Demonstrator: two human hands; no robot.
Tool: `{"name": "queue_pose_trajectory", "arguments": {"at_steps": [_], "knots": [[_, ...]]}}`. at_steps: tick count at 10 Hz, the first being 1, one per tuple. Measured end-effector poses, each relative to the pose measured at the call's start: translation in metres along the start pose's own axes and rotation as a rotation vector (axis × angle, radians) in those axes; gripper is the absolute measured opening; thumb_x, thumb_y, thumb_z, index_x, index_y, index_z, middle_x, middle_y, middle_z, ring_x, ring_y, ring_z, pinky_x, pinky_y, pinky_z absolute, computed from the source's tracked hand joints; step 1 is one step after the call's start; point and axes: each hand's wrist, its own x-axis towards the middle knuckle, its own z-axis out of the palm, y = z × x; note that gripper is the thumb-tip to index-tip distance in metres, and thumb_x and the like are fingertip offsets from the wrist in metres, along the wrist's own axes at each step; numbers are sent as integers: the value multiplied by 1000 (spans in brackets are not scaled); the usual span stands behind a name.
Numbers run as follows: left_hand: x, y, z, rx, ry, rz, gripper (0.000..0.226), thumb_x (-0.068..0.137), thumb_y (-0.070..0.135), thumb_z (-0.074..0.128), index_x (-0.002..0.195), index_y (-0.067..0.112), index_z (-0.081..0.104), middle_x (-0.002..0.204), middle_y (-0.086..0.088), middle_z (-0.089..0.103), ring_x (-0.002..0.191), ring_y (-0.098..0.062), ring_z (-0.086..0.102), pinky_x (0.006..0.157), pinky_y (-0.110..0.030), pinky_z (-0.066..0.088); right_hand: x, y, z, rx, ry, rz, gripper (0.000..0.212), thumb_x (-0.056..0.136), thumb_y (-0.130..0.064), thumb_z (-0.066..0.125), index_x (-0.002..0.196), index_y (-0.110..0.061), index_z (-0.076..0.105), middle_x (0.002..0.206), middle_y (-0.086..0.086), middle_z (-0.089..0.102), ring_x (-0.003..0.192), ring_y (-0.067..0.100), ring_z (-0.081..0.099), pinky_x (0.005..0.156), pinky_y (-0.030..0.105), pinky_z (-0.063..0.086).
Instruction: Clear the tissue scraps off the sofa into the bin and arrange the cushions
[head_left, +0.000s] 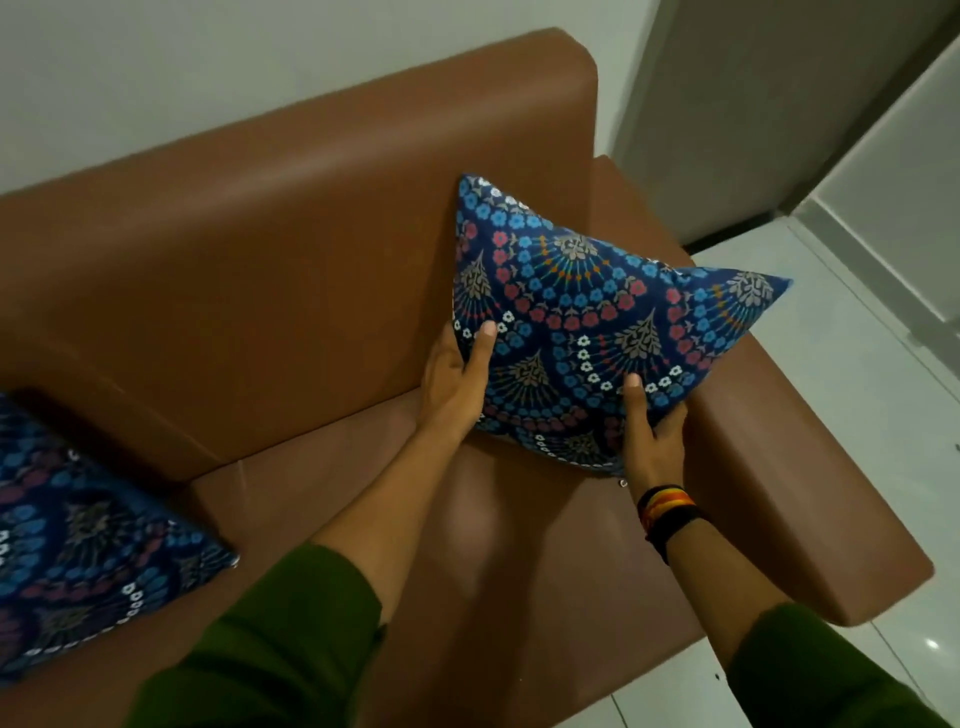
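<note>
At lower left a second cushion (88, 545) lies flat on the sofa (260, 249). Mid-frame, the left hand (454, 379) and right hand (652, 431) each clamp a lower edge of the patterned cushion (587, 317), thumbs in front. It stands cornerwise right of centre, leaning against backrest and armrest (no scraps visible).

brown sofa (291, 291) with 2 patterned cushions: right (597, 322), left (78, 545)

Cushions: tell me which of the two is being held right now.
The cushion at the armrest, propped in the sofa's corner between the left hand and right hand. The other cushion lies flat, untouched.
</note>
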Motion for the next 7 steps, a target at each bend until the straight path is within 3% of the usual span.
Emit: {"name": "queue_pose_trajectory", "arguments": {"at_steps": [1, 2, 3, 4, 5, 6, 7], "knots": [[-30, -6, -19, -98, 75, -49, 81, 94, 75, 44, 161, 32, 26, 166, 6, 34, 154, -18, 30, 126, -49, 29, -13, -16, 14, 12, -66, -21, 76, 83, -73, 58, 147, -43, 31, 147, -13, 48, 132, 16, 50, 110, 47, 43], [-68, -31, -53, -152, 190, -110, 76, 96, 70, 46, 160, 33, 26, 165, 10, 35, 153, -15, 32, 126, -46, 29, -29, -37, 39, -14, -186, -89, 71, 81, -76, 58, 142, -45, 39, 135, -20, 53, 121, 9, 54, 100, 36, 47], [-93, -62, -86, -112, 340, -202, 80, 94, 74, 43, 161, 36, 25, 165, 13, 34, 152, -15, 33, 124, -33, 24, -38, -49, 80, -68, -329, -132, 64, 78, -79, 59, 134, -53, 43, 128, -26, 56, 116, 7, 57, 93, 33, 49], [-99, -84, -105, -136, 382, -208, 72, 95, 70, 45, 157, 38, 30, 157, 14, 43, 147, -15, 41, 116, -30, 32, -43, -44, 116, -104, -423, -132, 67, 80, -75, 60, 137, -43, 44, 132, -15, 58, 115, 11, 57, 99, 40, 50], [-95, -98, -114, -135, 314, -174, 70, 97, 67, 46, 158, 38, 29, 159, 11, 45, 145, -17, 45, 121, -39, 38, -43, -30, 132, -106, -443, -134, 73, 86, -69, 57, 148, -35, 36, 146, -8, 51, 126, 15, 52, 109, 44, 43], [-96, -106, -121, -40, 308, -189, 82, 97, 70, 39, 164, 34, 8, 160, -1, 44, 141, -26, 50, 115, -50, 45, -47, -31, 132, -98, -458, -154, 69, 90, -66, 54, 150, -45, 27, 152, -18, 42, 137, 14, 45, 112, 40, 39], [-113, -101, -142, 182, 418, -102, 83, 101, 66, 33, 165, 26, -2, 171, -3, 23, 153, -27, 33, 121, -50, 37, -91, -35, 101, -152, -482, -236, 50, 94, -60, 53, 131, -73, 22, 122, -64, 31, 113, -32, 40, 95, 16, 39]]}}
